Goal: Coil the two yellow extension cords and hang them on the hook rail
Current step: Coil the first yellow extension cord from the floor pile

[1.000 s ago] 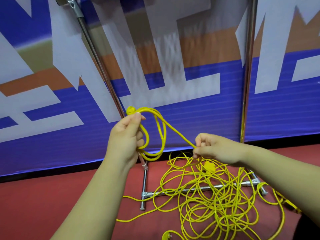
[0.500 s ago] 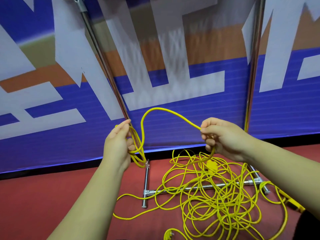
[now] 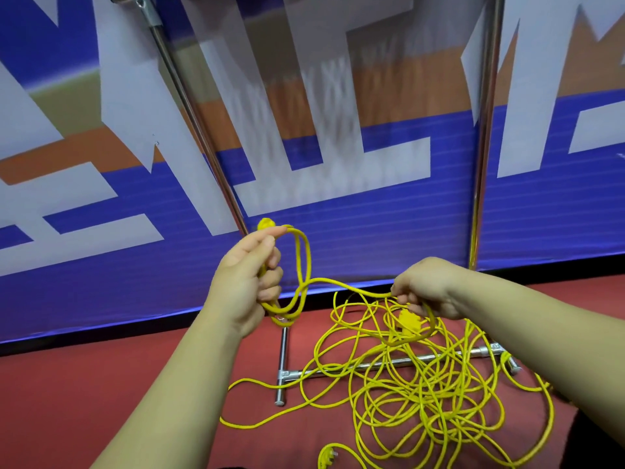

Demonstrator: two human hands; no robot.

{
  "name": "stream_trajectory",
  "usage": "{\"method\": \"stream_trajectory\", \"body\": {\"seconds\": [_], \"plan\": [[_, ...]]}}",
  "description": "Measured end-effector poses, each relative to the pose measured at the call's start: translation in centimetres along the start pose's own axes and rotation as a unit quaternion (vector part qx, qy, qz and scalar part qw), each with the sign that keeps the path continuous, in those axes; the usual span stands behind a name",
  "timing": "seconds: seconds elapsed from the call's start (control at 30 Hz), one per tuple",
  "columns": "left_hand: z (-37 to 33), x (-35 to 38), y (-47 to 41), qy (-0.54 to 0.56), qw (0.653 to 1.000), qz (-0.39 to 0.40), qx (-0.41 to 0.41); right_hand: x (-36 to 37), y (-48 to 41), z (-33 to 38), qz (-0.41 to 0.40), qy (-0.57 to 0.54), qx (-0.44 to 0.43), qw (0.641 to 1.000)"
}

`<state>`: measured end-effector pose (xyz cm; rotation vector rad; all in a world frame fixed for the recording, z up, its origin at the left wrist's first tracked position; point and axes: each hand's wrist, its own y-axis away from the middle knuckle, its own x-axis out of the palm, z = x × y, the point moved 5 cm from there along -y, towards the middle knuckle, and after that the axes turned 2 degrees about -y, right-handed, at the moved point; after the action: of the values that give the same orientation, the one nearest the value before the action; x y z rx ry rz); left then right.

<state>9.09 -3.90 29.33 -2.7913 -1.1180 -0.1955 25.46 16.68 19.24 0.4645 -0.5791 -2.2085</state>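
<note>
My left hand (image 3: 245, 282) grips a small coil of yellow extension cord (image 3: 301, 265), a few loops hanging from the fist with a yellow plug end (image 3: 265, 224) sticking up above the thumb. From the coil the cord runs right to my right hand (image 3: 429, 287), which pinches it with curled fingers. Below, a tangled heap of yellow cord (image 3: 416, 394) lies on the red floor, with a yellow socket block (image 3: 409, 321) under my right hand and a plug (image 3: 326, 456) at the bottom edge. The hook rail's top is out of frame.
A metal rack stands ahead: a slanted pole (image 3: 192, 126) on the left, an upright pole (image 3: 483, 130) on the right, and a floor crossbar (image 3: 389, 362) under the cord heap. Behind it hangs a blue, white and orange banner (image 3: 338, 181). Red floor (image 3: 101, 384) lies at left.
My right hand brought a loop of cord to the left hand, then dropped down and right along the cord. The left hand's coil gained a loop and the plug end shows above the thumb again.
</note>
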Motion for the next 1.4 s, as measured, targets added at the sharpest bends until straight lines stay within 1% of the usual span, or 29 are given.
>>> {"method": "stream_trajectory", "body": {"seconds": [0.13,0.2,0.27,0.4,0.57,0.67,0.8,0.87,1.0,1.13,1.23,1.33,1.4], "plan": [[0.6,2.3,0.8,-0.016,0.995,0.099,-0.03,-0.2,0.0,0.5,-0.027,-0.113,-0.006,0.993],[1.1,3.1,1.1,-0.026,0.99,0.133,-0.039,-0.2,0.1,0.9,-0.014,-0.183,-0.02,0.983],[1.6,3.7,1.3,-0.042,0.988,0.142,-0.051,-0.1,0.5,1.4,0.012,-0.216,-0.034,0.976],[3.0,4.3,1.1,-0.082,0.987,0.115,-0.07,-0.2,1.7,3.0,0.019,-0.134,-0.13,0.982],[4.2,4.8,0.6,-0.104,0.989,0.08,-0.063,-0.3,3.4,4.4,0.015,-0.074,-0.254,0.964],[4.4,5.0,0.4,-0.091,0.992,0.062,-0.06,0.0,4.4,4.9,0.013,-0.056,-0.295,0.954],[4.6,5.2,0.3,-0.069,0.995,0.039,-0.057,0.4,5.7,5.5,0.018,0.012,-0.342,0.94],[4.7,5.3,0.3,-0.051,0.996,0.022,-0.064,0.8,6.5,5.6,0.04,0.04,-0.36,0.931],[4.7,5.5,0.5,-0.031,0.996,-0.009,-0.079,1.8,7.5,5.6,0.055,0.113,-0.386,0.914],[4.3,5.5,0.6,-0.029,0.997,-0.034,-0.068,2.4,8.1,5.3,0.085,0.109,-0.401,0.906],[3.3,5.6,0.6,-0.014,0.998,-0.036,-0.053,2.8,8.3,4.8,0.123,0.086,-0.419,0.896],[1.4,5.6,0.4,-0.006,0.999,-0.035,-0.014,3.2,7.6,3.8,0.163,0.101,-0.408,0.893],[0.4,5.2,0.2,0.008,0.999,-0.041,0.002,3.4,6.7,3.1,0.176,0.13,-0.382,0.898]]}}
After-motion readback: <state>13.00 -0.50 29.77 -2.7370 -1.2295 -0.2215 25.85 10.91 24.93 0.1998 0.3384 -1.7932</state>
